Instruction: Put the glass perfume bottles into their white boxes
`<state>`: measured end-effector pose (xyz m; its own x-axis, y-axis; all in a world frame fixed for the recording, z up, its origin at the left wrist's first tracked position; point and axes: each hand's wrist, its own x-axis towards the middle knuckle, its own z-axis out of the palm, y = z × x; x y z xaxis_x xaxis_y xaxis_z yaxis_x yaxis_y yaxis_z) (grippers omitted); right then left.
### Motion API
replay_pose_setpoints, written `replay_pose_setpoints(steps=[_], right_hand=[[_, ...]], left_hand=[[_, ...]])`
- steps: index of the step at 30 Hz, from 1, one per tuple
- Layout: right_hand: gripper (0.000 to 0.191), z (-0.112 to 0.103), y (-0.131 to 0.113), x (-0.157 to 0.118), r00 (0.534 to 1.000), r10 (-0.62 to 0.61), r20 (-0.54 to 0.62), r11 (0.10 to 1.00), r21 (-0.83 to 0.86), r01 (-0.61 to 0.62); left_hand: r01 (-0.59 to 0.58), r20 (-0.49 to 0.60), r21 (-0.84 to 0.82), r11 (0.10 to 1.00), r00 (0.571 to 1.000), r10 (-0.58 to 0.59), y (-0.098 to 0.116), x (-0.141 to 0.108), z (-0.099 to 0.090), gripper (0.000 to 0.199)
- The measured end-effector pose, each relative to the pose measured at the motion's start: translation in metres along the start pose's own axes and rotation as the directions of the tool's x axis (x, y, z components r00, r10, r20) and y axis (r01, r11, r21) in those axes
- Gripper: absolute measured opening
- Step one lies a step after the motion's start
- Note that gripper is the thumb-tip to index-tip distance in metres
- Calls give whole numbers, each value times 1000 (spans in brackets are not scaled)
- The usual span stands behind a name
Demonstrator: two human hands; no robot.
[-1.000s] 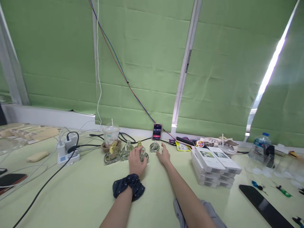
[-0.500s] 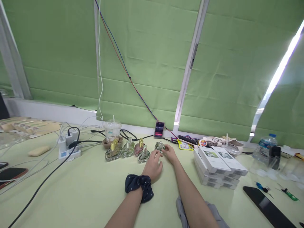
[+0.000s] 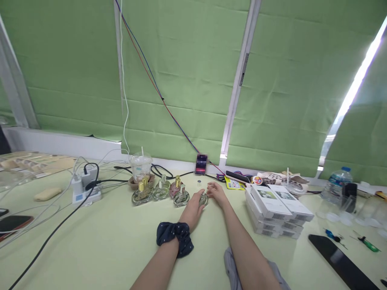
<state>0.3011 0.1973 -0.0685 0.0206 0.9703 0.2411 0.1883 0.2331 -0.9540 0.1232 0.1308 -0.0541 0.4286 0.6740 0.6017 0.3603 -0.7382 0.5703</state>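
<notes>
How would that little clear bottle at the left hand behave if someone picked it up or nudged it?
The bottle looks like glass, so it's probably stiff and could chip if dropped. Its smooth, shiny surface may feel slippery against the left hand. With its rounded outline, it might roll if stood on edge.

bright, soft light; white glare through right-hand blind gap (image 3: 361, 76); small screen (image 3: 201, 164) pixelated; edges stretched.

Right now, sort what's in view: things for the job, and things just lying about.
Apparently the job's:
small clear glass bottle in the left hand, right hand beside it
rounded glass bottles with gold or silver tops

Apparently lying about:
clear plastic cup
long flat black slab
transparent blue-capped plastic bottle
</notes>
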Motion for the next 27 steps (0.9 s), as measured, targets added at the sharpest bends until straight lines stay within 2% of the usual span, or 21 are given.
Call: replay_pose_setpoints(steps=[3,6,8,14,18,21,25,27], right_hand=[[46,13,3,9,998,-49,-49,983,-179,40],[52,20,1,12,994,-105,-34,932,-351,87],[49,22,-2,13,992,-127,-18,892,-440,106],[38,29,-7,16,992,-116,-41,804,-590,70],[34,35,-8,17,991,-113,-77,813,-581,47],[22,37,-7,18,984,-119,-131,852,-522,34],[5,34,0,18,961,-110,-254,933,-361,11],[6,30,4,18,943,-70,-326,969,-245,-12]], left_hand=[[-16,1,-50,999,1000,16,-3,0,1,56],[-34,6,-67,997,999,34,-3,-1,1,56],[-44,-1,-73,996,999,44,-2,-1,0,57],[-12,-5,-95,995,1000,12,2,0,-2,56],[-1,-3,-106,994,1000,0,6,0,-4,55],[4,0,-114,993,1000,-4,8,-1,-5,55],[6,-5,-118,993,1000,-7,10,-1,-6,55],[3,-10,-115,993,1000,-4,11,-1,-7,54]])
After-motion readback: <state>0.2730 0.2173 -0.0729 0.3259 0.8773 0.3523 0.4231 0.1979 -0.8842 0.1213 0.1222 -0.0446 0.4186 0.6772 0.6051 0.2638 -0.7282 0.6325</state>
